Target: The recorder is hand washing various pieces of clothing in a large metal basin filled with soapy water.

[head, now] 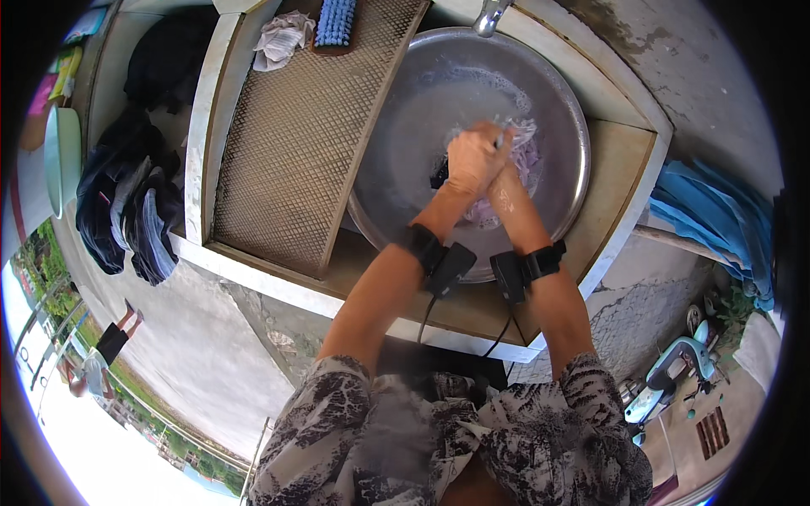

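Observation:
A round metal basin (pixel 395 120) holds cloudy, soapy water. Over its middle my two hands are pressed together. My left hand (pixel 469 158) lies uppermost, its fingers curled, with a whitish bit of wet cloth showing at them. Much of my right hand (pixel 505 144) is covered by the left, and motion blurs its fingers, so its grip is unclear. A pale pink and white wet cloth (pixel 528 158) spreads in the water beside and below my hands. Something small and dark (pixel 438 172) shows by my left hand; what it is, I cannot tell.
Left of the basin slopes a textured washboard slab (pixel 297 145) bearing a blue-bristled brush (pixel 335 24) and a crumpled striped cloth (pixel 283 39). A tap (pixel 490 18) overhangs the basin's far rim. Dark clothes (pixel 126 190) drape over the left ledge; blue fabric (pixel 715 215) hangs right.

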`<control>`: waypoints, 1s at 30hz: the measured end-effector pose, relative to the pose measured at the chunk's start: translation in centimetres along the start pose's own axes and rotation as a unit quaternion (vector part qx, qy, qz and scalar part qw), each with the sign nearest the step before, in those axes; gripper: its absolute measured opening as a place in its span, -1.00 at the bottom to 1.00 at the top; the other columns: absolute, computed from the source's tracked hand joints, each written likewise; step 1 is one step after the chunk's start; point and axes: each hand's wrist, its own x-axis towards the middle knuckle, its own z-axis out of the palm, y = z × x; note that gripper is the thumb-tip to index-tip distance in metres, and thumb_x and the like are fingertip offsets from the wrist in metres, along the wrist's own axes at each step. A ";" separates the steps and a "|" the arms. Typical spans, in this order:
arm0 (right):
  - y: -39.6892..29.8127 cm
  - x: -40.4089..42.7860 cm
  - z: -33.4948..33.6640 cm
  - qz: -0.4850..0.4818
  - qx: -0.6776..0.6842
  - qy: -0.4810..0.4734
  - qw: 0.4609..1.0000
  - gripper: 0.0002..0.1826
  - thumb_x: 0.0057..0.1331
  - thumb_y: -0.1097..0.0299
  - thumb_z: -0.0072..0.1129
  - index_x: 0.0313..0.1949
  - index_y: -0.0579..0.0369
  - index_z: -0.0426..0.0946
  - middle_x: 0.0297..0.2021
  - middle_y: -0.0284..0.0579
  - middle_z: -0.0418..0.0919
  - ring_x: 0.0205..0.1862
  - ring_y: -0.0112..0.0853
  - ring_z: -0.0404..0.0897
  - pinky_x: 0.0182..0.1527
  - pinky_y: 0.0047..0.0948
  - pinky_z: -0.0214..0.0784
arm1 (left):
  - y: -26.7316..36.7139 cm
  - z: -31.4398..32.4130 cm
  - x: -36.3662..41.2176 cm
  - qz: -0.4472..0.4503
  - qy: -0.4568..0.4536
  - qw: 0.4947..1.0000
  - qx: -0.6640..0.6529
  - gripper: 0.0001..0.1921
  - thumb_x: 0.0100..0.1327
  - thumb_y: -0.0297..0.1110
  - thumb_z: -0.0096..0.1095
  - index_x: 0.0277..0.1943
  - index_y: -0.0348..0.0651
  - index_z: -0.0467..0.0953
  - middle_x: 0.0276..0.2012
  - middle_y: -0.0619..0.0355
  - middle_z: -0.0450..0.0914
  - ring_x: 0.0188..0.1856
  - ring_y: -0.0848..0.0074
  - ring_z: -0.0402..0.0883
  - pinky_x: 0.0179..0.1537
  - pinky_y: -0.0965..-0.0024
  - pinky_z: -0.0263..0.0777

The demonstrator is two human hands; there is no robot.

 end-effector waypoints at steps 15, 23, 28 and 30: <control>-3.5 -2.2 0.6 0.127 -0.043 0.103 0.986 -0.63 0.29 0.09 -0.16 -0.16 0.17 0.37 -0.31 -0.17 0.47 -0.29 -0.41 0.50 -0.27 -0.51 0.37 | -0.6 4.2 0.3 -0.033 0.051 0.998 0.033 -0.66 0.08 -0.15 0.16 -0.66 -0.22 0.43 -0.62 -0.01 0.49 -0.58 0.20 0.50 -0.54 0.27 0.37; -0.7 -1.5 -0.3 0.115 0.043 0.052 0.991 -0.61 0.25 0.07 -0.09 -0.18 0.19 0.38 -0.32 -0.13 0.48 -0.31 -0.36 0.52 -0.31 -0.43 0.40 | -1.4 1.3 1.0 -0.080 0.075 0.994 -0.002 -0.58 0.17 -0.11 0.02 -0.66 -0.25 0.44 -0.74 -0.09 0.42 -0.65 0.05 0.45 -0.59 0.20 0.33; -0.8 -1.3 0.0 0.146 -0.019 0.084 0.986 -0.60 0.26 0.07 -0.10 -0.16 0.19 0.38 -0.28 -0.12 0.49 -0.27 -0.37 0.52 -0.27 -0.44 0.40 | 1.8 3.2 -3.0 0.050 0.106 0.992 0.045 -0.64 0.13 -0.13 0.06 -0.62 -0.23 0.44 -0.66 -0.11 0.46 -0.60 0.07 0.49 -0.56 0.18 0.37; -2.4 -0.6 -2.2 0.135 -0.029 0.093 0.986 -0.60 0.26 0.07 -0.10 -0.16 0.19 0.38 -0.27 -0.12 0.49 -0.26 -0.37 0.52 -0.25 -0.45 0.39 | 2.2 3.8 -1.6 0.060 0.102 0.992 -0.040 -0.61 0.15 -0.08 0.00 -0.59 -0.24 0.46 -0.65 -0.14 0.47 -0.57 0.05 0.50 -0.53 0.13 0.37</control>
